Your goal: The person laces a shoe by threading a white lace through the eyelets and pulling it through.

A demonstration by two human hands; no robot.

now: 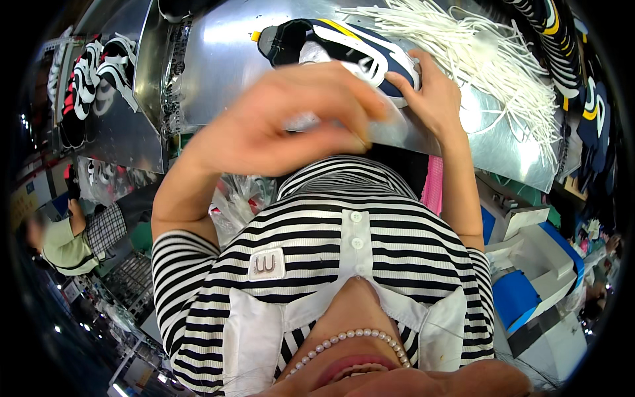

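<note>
A dark navy and white sneaker with yellow trim lies on the metal table, its toe to the right. White paper-like stuffing shows in its opening. My right hand grips the toe end, thumb on the near side and fingers on the far side. In front of the shoe, my left hand is blurred by motion. Its fingers curl in and thumb and fingertips come together; anything between them is too smeared to make out. This hand hides part of the shoe's near side. Right of the shoe lies a loose pile of white shoelaces.
The shiny metal table has a raised metal edge at left. Beyond it stand more shoes in red, black and white. Navy shoe pieces hang at far right. A blue-and-white machine stands at lower right; another person is at far left.
</note>
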